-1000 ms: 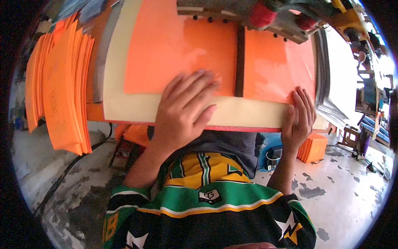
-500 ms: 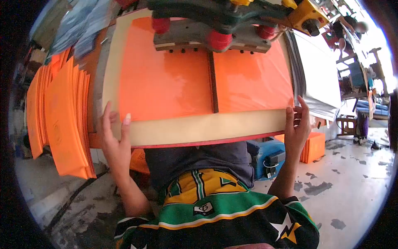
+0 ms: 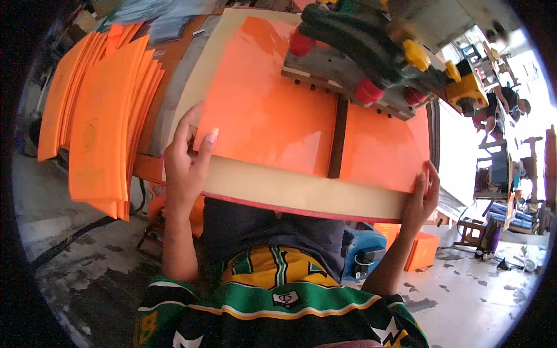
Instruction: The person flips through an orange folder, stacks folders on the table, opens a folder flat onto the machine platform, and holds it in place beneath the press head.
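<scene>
An orange sheet (image 3: 267,116) under a shiny clear layer lies on a cream board (image 3: 290,188) with a red front edge. A dark strip (image 3: 338,139) runs across the orange. At the sheet's front left corner is my left hand (image 3: 188,156), thumb and fingers apart on either side of the corner. My right hand (image 3: 423,197) touches the front right corner with its fingers slightly bent and apart. Over the back of the sheet stands a machine head (image 3: 348,75) with red knobs and a dark metal bar.
Stacks of folded orange pieces (image 3: 107,122) stand at the left, with clear plastic sheets (image 3: 168,26) behind. White sheets (image 3: 458,151) lie at the right. A blue machine (image 3: 362,252) and orange stacks (image 3: 422,252) are on the floor. Another person (image 3: 505,107) is far right.
My left hand has gone from the middle of the front edge to the left corner, its fingers spreading. My right hand stays by the right corner. The view has shifted and tilted.
</scene>
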The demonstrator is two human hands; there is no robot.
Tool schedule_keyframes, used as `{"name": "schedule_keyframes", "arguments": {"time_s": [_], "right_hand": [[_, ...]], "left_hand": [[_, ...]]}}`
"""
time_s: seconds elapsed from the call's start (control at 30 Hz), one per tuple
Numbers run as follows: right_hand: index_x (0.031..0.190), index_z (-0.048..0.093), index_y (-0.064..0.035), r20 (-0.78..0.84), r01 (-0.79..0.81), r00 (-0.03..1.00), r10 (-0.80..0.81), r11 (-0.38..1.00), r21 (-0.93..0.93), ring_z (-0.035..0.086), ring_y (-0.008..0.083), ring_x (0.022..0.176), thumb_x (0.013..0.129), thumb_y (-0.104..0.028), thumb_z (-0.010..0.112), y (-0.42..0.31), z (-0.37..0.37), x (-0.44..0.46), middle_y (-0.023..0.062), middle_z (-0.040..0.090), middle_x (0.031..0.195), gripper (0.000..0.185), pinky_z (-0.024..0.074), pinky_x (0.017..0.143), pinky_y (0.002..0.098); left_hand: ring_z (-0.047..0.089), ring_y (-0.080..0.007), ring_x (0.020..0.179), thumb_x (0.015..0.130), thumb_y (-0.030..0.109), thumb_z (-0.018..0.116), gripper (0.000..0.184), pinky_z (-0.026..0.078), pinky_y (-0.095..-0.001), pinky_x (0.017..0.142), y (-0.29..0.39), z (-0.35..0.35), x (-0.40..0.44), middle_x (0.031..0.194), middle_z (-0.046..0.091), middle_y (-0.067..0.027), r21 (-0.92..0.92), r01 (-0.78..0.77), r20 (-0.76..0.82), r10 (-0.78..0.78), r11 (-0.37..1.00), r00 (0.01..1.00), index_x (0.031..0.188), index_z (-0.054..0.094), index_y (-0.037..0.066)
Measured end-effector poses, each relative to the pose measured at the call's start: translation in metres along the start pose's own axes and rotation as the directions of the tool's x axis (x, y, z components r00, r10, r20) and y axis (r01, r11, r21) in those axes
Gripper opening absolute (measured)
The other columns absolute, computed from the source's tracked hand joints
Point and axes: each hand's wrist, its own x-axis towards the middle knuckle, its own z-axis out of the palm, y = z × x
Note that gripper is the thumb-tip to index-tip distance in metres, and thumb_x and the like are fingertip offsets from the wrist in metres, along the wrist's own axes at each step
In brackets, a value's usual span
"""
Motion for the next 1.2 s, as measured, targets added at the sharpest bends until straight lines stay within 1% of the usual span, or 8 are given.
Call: {"name": "schedule_keyframes", "arguments": {"time_s": [0.17, 0.23, 0.37, 0.6, 0.77, 0.9, 1.0, 1.2], "right_hand": [[0.142, 0.062, 0.0016, 0.014, -0.112, 0.994, 0.113, 0.993, -0.048, 0.06, 0.0213, 0.132, 0.108, -0.016, 0.061, -0.005, -0.001, 0.002, 0.0153, 0.068, 0.141, 0.038, 0.0445, 0.113, 0.0337], [0.141, 0.063, 0.0021, 0.002, -0.103, 0.995, 0.103, 0.994, -0.02, 0.06, 0.0217, 0.131, 0.108, -0.016, 0.06, 0.003, -0.002, 0.006, 0.0159, 0.068, 0.14, 0.037, 0.043, 0.114, 0.0348], [0.137, 0.064, 0.004, -0.064, -0.121, 0.992, 0.113, 0.983, -0.141, 0.064, 0.0196, 0.115, 0.108, -0.018, 0.06, -0.019, 0.008, 0.001, 0.013, 0.068, 0.133, 0.036, 0.0504, 0.101, 0.0335], [0.136, 0.063, 0.0053, -0.026, -0.037, 0.999, 0.03, 0.955, -0.293, 0.06, 0.0181, 0.118, 0.111, -0.026, 0.058, -0.017, -0.001, 0.004, 0.0125, 0.066, 0.132, 0.04, 0.0461, 0.108, 0.0349], [0.141, 0.06, -0.0003, -0.026, -0.194, 0.981, 0.192, 0.977, -0.092, 0.059, 0.0237, 0.13, 0.109, -0.02, 0.053, -0.01, -0.008, -0.002, 0.0124, 0.061, 0.14, 0.039, 0.0473, 0.112, 0.0411], [0.138, 0.061, -0.002, -0.062, -0.216, 0.975, 0.214, 0.976, -0.034, 0.06, 0.0233, 0.128, 0.106, -0.021, 0.058, -0.01, -0.009, -0.002, 0.0116, 0.062, 0.139, 0.038, 0.0489, 0.109, 0.04], [0.135, 0.062, -0.0026, -0.016, -0.239, 0.971, 0.239, 0.971, -0.01, 0.06, 0.0226, 0.128, 0.104, -0.02, 0.06, 0.004, -0.03, -0.002, 0.0098, 0.062, 0.14, 0.035, 0.0483, 0.108, 0.039], [0.13, 0.065, 0.0001, -0.208, -0.278, 0.947, 0.246, 0.95, -0.143, 0.06, 0.0234, 0.126, 0.104, -0.021, 0.057, -0.007, -0.012, -0.009, 0.0115, 0.062, 0.134, 0.034, 0.0488, 0.108, 0.0402]], "left_hand": [[0.074, -0.0257, 0.111, 0.105, 0.019, 0.068, 0.039, 0.057, -0.0392, 0.093, 0.01, 0.004, 0.0, 0.123, 0.076, -0.0177, 0.071, 0.195, 0.018, -0.197, 0.978, 0.98, 0.139, 0.066, -0.001], [0.073, -0.0246, 0.089, 0.104, 0.014, 0.068, 0.037, 0.056, -0.0378, 0.079, -0.002, 0.01, 0.001, 0.11, 0.077, -0.0151, 0.093, -0.043, -0.052, 0.048, 0.995, 0.998, 0.139, 0.068, 0.003], [0.067, -0.0275, 0.079, 0.1, 0.008, 0.069, 0.043, 0.052, -0.0404, 0.073, 0.008, 0.007, -0.001, 0.091, 0.07, -0.0142, 0.068, 0.083, 0.006, -0.084, 0.994, 0.996, 0.143, 0.066, 0.003], [0.055, -0.0312, 0.068, 0.097, 0.008, 0.07, 0.054, 0.043, -0.045, 0.066, 0.018, -0.007, 0.002, 0.076, 0.053, -0.0114, 0.13, 0.182, 0.194, -0.205, 0.975, 0.959, 0.15, 0.06, 0.005], [0.053, -0.0304, 0.06, 0.095, 0.014, 0.072, 0.059, 0.042, -0.0463, 0.061, 0.01, -0.014, -0.004, 0.07, 0.053, -0.0099, 0.131, 0.112, 0.299, -0.147, 0.985, 0.943, 0.15, 0.058, -0.002], [0.054, -0.0312, 0.06, 0.094, 0.017, 0.072, 0.063, 0.043, -0.0463, 0.06, 0.006, -0.02, 0.003, 0.071, 0.058, -0.0116, 0.097, 0.136, 0.338, -0.161, 0.986, 0.927, 0.151, 0.056, -0.003], [0.076, -0.0426, 0.086, 0.105, 0.021, 0.066, 0.065, 0.06, -0.0419, 0.072, -0.003, -0.026, 0.009, 0.128, 0.069, -0.0362, -0.064, 0.005, 0.435, 0.024, 0.998, 0.9, 0.151, 0.043, -0.019], [0.073, -0.0472, 0.082, 0.104, 0.013, 0.063, 0.055, 0.058, -0.0474, 0.068, -0.008, -0.026, 0.013, 0.122, 0.069, -0.0372, -0.171, 0.05, 0.414, 0.026, 0.984, 0.91, 0.146, 0.05, -0.02]]}}
